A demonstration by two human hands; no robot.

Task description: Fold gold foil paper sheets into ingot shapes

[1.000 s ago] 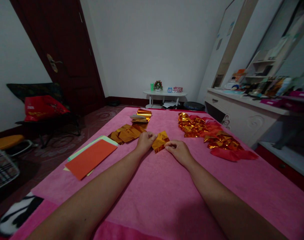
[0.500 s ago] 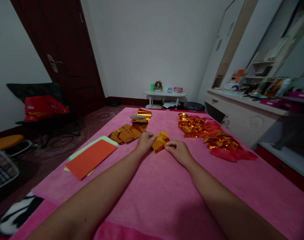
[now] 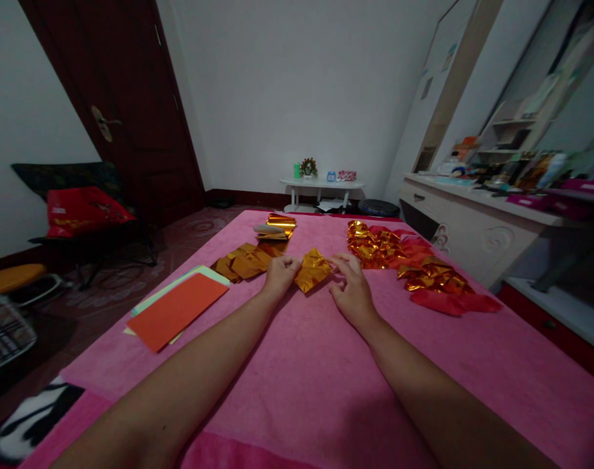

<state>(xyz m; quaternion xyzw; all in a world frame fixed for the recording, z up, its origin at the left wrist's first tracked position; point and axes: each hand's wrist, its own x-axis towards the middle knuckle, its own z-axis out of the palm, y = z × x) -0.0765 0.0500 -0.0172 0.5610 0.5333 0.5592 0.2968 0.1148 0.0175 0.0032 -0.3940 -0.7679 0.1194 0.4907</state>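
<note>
A creased square of gold foil paper (image 3: 313, 270) is held up between my two hands, just above the pink cloth (image 3: 307, 365). My left hand (image 3: 281, 273) pinches its left corner between thumb and fingers. On the other side, my right hand (image 3: 350, 283) has its thumb and fingers apart, the fingertips close to the paper's right corner; whether they touch it I cannot tell. Left of my left hand lies a fanned pile of folded gold papers (image 3: 245, 260). To the right is a row of crumpled gold and red foil pieces (image 3: 399, 254).
Coloured paper sheets (image 3: 180, 309), orange on top, lie at the left. A gold foil roll (image 3: 281, 225) lies at the far edge beside a small grey-topped stack (image 3: 269, 231). Beyond stand a white side table (image 3: 321, 184) and, at right, a cluttered dresser (image 3: 473, 202).
My right hand has opened and its fingers have moved up from the paper's lower right corner. The gold paper has turned and spread a little flatter. My left hand has shifted slightly left.
</note>
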